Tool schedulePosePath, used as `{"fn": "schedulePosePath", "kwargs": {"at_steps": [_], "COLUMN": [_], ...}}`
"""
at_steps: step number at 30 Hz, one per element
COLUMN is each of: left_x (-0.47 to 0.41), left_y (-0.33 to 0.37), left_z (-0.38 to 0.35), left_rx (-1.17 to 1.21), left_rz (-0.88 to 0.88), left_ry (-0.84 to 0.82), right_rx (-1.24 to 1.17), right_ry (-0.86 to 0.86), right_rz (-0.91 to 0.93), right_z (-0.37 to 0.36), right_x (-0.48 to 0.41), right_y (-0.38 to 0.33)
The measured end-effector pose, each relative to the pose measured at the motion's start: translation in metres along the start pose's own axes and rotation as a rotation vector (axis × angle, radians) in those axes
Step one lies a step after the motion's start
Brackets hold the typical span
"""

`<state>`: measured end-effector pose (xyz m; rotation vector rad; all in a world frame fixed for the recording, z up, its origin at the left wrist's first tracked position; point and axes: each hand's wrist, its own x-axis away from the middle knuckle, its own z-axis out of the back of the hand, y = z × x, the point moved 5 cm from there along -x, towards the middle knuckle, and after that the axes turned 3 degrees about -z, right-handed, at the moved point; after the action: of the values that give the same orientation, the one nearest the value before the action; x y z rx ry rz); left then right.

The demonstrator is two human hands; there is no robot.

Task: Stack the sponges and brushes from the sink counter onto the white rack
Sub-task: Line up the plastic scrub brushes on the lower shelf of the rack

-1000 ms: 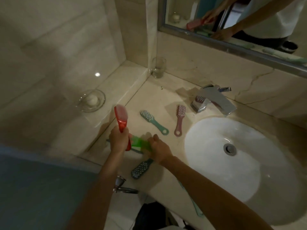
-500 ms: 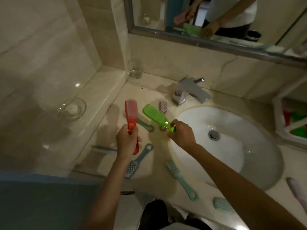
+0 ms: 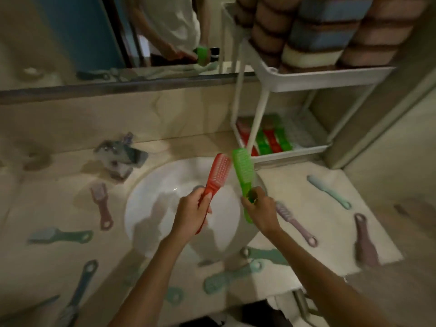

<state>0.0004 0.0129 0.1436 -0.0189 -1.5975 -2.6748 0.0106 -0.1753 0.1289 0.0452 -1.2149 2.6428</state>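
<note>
left hand (image 3: 191, 214): fingers wrapped round the handle of a red brush (image 3: 218, 173), thumb lying along it, held up over the sink (image 3: 151, 201)
red brush: head tilts up and to the right with the bristles showing, and the handle end pokes out under the hand
right hand (image 3: 260, 210): clamped on the handle of a green brush (image 3: 243, 172), in the air over the sink's right rim
green brush: head up, leaning a bit left, its top in front of the rack's lower edge; the handle tip sticks out below the fingers
the two heads: right next to each other, honestly too blurry to say if they touch
rack (image 3: 313, 79): white, two shelves, standing on the counter (image 3: 295, 182) at the back right, just beside the mirror (image 3: 59, 38)
lower shelf: shelf brushes (image 3: 269, 141), red and green ones lying in a row
top shelf: sponges (image 3: 311, 27) packed in upright, with brown, blue and cream bands
counter, right of sink: lilac brush (image 3: 295, 221) just beside the right wrist, pale blue brush (image 3: 328, 190) further back, mauve brush (image 3: 364, 241) out near the edge
counter, left of sink: pink brush (image 3: 101, 204), teal brush (image 3: 59, 236), dark brush (image 3: 81, 286), all lying flat and well apart
front edge: front brush (image 3: 226, 278), teal, showing between the two forearms
faucet (image 3: 122, 156): behind the sink on the left, pretty smeared
</note>
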Motion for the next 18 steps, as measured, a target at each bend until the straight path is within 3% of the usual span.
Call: {"fn": "schedulePosePath", "kwargs": {"at_steps": [8, 12, 18], "left_x": [-0.062, -0.096, -0.171], "left_y": [0.103, 0.129, 0.143], "left_z": [-0.144, -0.192, -0.23], "left_rx": [-0.064, 0.173, 0.295], "left_rz": [-0.025, 0.174, 0.396], "left_ry": [-0.072, -0.063, 0.085], "right_rx": [-0.126, -0.061, -0.015], "right_ry": [0.152, 0.061, -0.061], "right_rz": [-0.173, -0.223, -0.228], "right_z": [0.12, 0.152, 0.165], "right_x": [-0.078, -0.126, -0.189], "right_y": [0.081, 0.098, 0.086]}}
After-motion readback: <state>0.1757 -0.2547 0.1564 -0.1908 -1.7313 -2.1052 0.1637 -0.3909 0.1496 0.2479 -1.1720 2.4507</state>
